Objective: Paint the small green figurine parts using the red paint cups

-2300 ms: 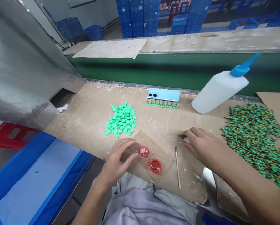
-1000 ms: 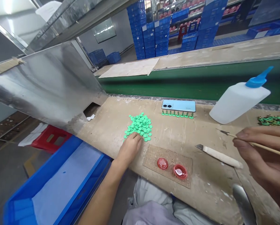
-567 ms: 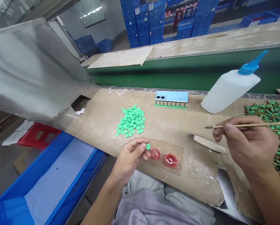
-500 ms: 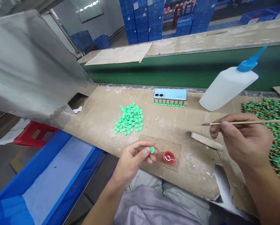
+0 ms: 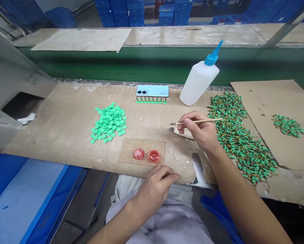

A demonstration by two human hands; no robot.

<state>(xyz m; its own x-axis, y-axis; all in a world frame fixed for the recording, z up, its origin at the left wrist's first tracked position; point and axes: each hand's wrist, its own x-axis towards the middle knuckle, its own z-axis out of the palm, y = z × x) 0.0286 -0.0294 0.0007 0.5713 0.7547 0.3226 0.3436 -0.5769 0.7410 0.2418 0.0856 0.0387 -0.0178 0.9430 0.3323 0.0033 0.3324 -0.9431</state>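
Observation:
My left hand [image 5: 154,189] hovers at the near edge of the bench, just below a small brown mat [image 5: 128,150], with its fingers pinched together; what they hold is hidden. Two red caps [image 5: 139,154] [image 5: 154,156] sit on that mat. My right hand [image 5: 201,130] grips a thin wooden brush [image 5: 205,120] whose tip points left. It hovers over a white-handled knife [image 5: 184,133] lying on the bench. A heap of green discs [image 5: 108,122] lies to the left.
A light blue phone [image 5: 152,90] lies at the back with a row of small green pegs [image 5: 151,100] before it. A white bottle with blue nozzle [image 5: 199,79] leans there. A big pile of green-yellow parts [image 5: 238,139], a small pile [image 5: 288,124], a blue crate [image 5: 27,196] and a green conveyor [image 5: 116,66] surround the bench.
The view has swung right and down. My left hand, which picked a green disc from the heap, has drawn back to the bench edge. My right hand has brought the brush leftward over the knife.

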